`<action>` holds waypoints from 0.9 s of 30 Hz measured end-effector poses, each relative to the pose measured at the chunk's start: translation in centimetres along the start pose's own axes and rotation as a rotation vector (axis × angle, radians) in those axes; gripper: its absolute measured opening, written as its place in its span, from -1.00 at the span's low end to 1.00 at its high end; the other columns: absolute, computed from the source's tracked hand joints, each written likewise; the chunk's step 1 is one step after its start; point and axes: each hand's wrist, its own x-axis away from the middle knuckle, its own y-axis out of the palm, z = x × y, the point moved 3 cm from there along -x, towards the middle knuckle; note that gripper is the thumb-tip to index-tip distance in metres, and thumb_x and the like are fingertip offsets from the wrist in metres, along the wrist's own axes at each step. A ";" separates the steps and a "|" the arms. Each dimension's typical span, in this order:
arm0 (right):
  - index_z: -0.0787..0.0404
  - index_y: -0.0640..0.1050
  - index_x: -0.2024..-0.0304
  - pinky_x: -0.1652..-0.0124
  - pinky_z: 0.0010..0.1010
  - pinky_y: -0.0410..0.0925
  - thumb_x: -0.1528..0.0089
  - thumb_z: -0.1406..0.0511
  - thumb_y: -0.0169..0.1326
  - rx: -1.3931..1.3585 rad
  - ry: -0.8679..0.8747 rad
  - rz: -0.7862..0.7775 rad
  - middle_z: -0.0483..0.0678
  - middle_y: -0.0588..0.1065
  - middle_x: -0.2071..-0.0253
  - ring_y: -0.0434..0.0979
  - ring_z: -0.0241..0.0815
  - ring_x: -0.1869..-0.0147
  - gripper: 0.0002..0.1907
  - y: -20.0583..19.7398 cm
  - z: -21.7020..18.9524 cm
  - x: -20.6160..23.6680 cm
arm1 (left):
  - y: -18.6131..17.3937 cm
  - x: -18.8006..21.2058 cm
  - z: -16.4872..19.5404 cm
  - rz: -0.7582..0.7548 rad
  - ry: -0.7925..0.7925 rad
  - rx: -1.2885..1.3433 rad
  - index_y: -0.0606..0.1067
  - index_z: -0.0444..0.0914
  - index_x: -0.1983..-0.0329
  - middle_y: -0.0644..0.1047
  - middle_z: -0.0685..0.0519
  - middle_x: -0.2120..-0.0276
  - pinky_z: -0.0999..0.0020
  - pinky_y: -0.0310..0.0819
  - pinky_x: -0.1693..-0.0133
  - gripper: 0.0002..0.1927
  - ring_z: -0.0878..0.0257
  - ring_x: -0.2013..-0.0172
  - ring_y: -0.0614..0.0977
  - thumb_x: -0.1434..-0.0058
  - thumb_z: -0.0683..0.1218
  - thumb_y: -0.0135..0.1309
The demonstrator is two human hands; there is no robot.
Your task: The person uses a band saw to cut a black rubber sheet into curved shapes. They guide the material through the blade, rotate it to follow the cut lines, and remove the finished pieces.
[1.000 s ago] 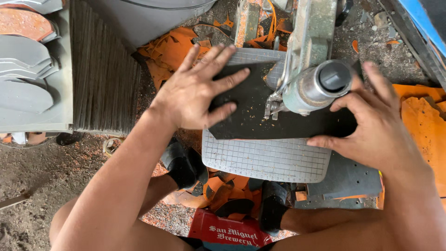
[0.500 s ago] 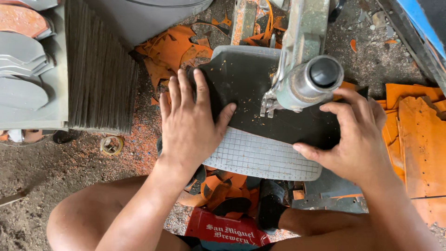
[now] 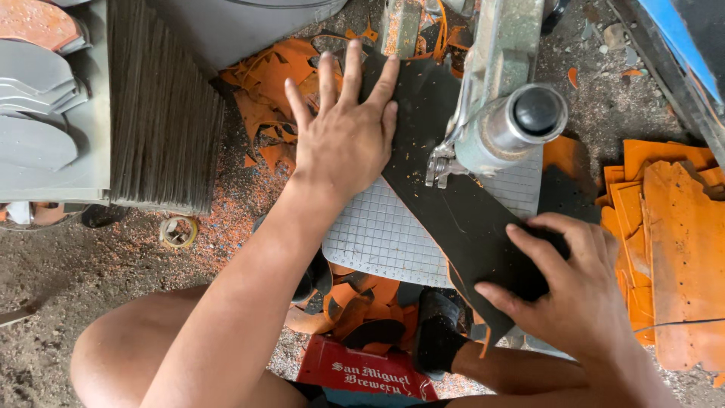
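On the gridded mat (image 3: 377,234), both hands flat, fingers spread, upon a black sheet (image 3: 453,204)

The left hand (image 3: 343,136) lies flat, fingers spread, on the upper end of a black sheet (image 3: 461,211) that runs slantwise across a grey gridded table (image 3: 377,234). The right hand (image 3: 574,291) presses its fingers on the sheet's lower end. Between the hands, a metal machine head (image 3: 506,125) with a round grey cylinder stands over the sheet. Orange offcuts (image 3: 264,91) litter the ground beyond the left hand, orange sheets (image 3: 672,242) are stacked at the right, and a pile of dark grey sheets (image 3: 162,113) stands at the left.
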 end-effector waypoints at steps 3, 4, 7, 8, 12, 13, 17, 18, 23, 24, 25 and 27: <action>0.19 0.61 0.01 -0.07 -0.09 0.32 0.13 0.01 0.45 -0.011 -0.047 -0.006 0.03 0.43 -0.03 0.44 0.11 -0.08 -0.29 0.2 -0.3 0.3 | 0.1 -1.1 0.5 0.000 0.009 -0.016 0.08 0.07 -0.54 0.00 -0.10 -0.51 -0.63 -0.35 -0.25 -0.43 -0.27 -0.45 -0.02 -0.46 0.12 -0.32; 0.19 0.61 0.02 -0.05 -0.09 0.34 0.14 0.01 0.45 -0.017 -0.073 0.005 0.03 0.43 -0.02 0.45 0.11 -0.06 -0.29 0.2 -0.4 0.3 | 0.2 -1.5 0.7 0.004 0.011 -0.017 0.08 0.07 -0.53 0.02 -0.08 -0.51 -0.63 -0.36 -0.25 -0.43 -0.25 -0.45 -0.02 -0.46 0.12 -0.32; 0.19 0.62 0.05 0.03 -0.10 0.37 0.14 -0.02 0.43 -0.016 -0.136 0.025 0.03 0.44 0.04 0.46 0.10 0.01 -0.30 0.4 -0.8 0.3 | 0.3 -2.3 1.1 0.011 0.028 -0.052 0.09 0.04 -0.54 0.07 -0.02 -0.50 -0.62 -0.40 -0.27 -0.44 -0.19 -0.48 -0.02 -0.48 0.13 -0.33; 0.19 0.63 0.07 0.06 -0.10 0.37 0.14 -0.04 0.43 -0.003 -0.148 0.031 0.03 0.44 0.07 0.46 0.10 0.04 -0.31 0.6 -1.1 0.3 | 0.4 -2.6 1.2 0.006 0.033 -0.053 0.09 0.04 -0.53 0.09 -0.01 -0.50 -0.62 -0.42 -0.27 -0.44 -0.17 -0.48 -0.02 -0.48 0.12 -0.34; 0.22 0.61 0.07 0.04 -0.05 0.36 0.02 -0.05 0.37 -0.015 -0.140 0.069 0.05 0.43 0.09 0.46 0.10 0.03 -0.36 1.3 -1.8 0.0 | 0.6 -3.4 1.4 0.028 0.045 -0.060 0.11 0.03 -0.53 0.11 -0.02 -0.49 -0.61 -0.46 -0.28 -0.45 -0.12 -0.49 -0.02 -0.48 0.12 -0.35; 0.22 0.60 0.08 -0.01 0.00 0.35 0.00 -0.05 0.34 0.004 -0.153 0.086 0.06 0.43 0.06 0.46 0.14 -0.02 -0.38 1.4 -2.0 0.0 | 0.7 -3.5 1.4 0.047 0.050 -0.058 0.11 0.02 -0.52 0.11 -0.04 -0.49 -0.61 -0.46 -0.27 -0.45 -0.12 -0.48 -0.01 -0.48 0.12 -0.35; 0.23 0.56 0.11 -0.22 0.17 0.29 -0.06 -0.06 0.25 0.009 -0.174 0.101 0.15 0.44 -0.08 0.46 0.25 -0.21 -0.43 1.6 -2.4 -0.3 | 0.8 -3.9 1.4 0.050 0.043 -0.061 0.11 0.01 -0.52 0.12 -0.06 -0.48 -0.62 -0.47 -0.25 -0.44 -0.15 -0.47 -0.01 -0.48 0.13 -0.35; 0.25 0.55 0.12 -0.27 0.21 0.26 -0.08 -0.06 0.23 -0.013 -0.169 0.089 0.18 0.44 -0.12 0.45 0.27 -0.26 -0.43 1.7 -2.5 -0.4 | 0.9 -3.9 1.4 0.050 0.036 -0.059 0.11 0.01 -0.52 0.12 -0.06 -0.48 -0.62 -0.47 -0.26 -0.44 -0.14 -0.47 -0.01 -0.48 0.13 -0.35; 0.30 0.56 0.16 -0.32 0.24 0.22 -0.17 -0.06 0.13 -0.003 -0.141 0.088 0.23 0.44 -0.20 0.42 0.27 -0.35 -0.45 2.2 -3.1 -0.1 | 1.0 -4.4 1.6 0.051 0.032 -0.055 0.12 0.00 -0.52 0.15 -0.04 -0.48 -0.62 -0.47 -0.26 -0.44 -0.14 -0.47 0.00 -0.48 0.14 -0.36; 0.31 0.56 0.17 -0.32 0.25 0.21 -0.18 -0.06 0.11 0.007 -0.134 0.090 0.24 0.44 -0.21 0.42 0.27 -0.36 -0.46 2.4 -3.3 -0.1 | 1.0 -4.5 1.7 0.055 0.036 -0.055 0.12 0.00 -0.52 0.16 -0.03 -0.47 -0.63 -0.47 -0.26 -0.45 -0.13 -0.47 0.01 -0.48 0.13 -0.37; 0.31 0.57 0.18 -0.32 0.26 0.21 -0.20 -0.05 0.09 0.018 -0.126 0.085 0.25 0.44 -0.21 0.42 0.27 -0.36 -0.47 2.5 -3.5 0.0 | 1.1 -4.7 1.7 0.058 0.041 -0.054 0.13 0.01 -0.51 0.17 -0.03 -0.47 -0.63 -0.47 -0.26 -0.45 -0.12 -0.47 0.01 -0.48 0.13 -0.37; 0.30 0.57 0.19 -0.31 0.28 0.20 -0.22 -0.03 0.05 0.039 -0.109 0.077 0.26 0.45 -0.20 0.43 0.26 -0.35 -0.49 2.8 -3.7 0.1 | 1.1 -4.9 1.8 0.065 0.045 -0.056 0.16 -0.02 -0.50 0.18 -0.03 -0.46 -0.63 -0.47 -0.26 -0.46 -0.12 -0.47 0.01 -0.48 0.13 -0.38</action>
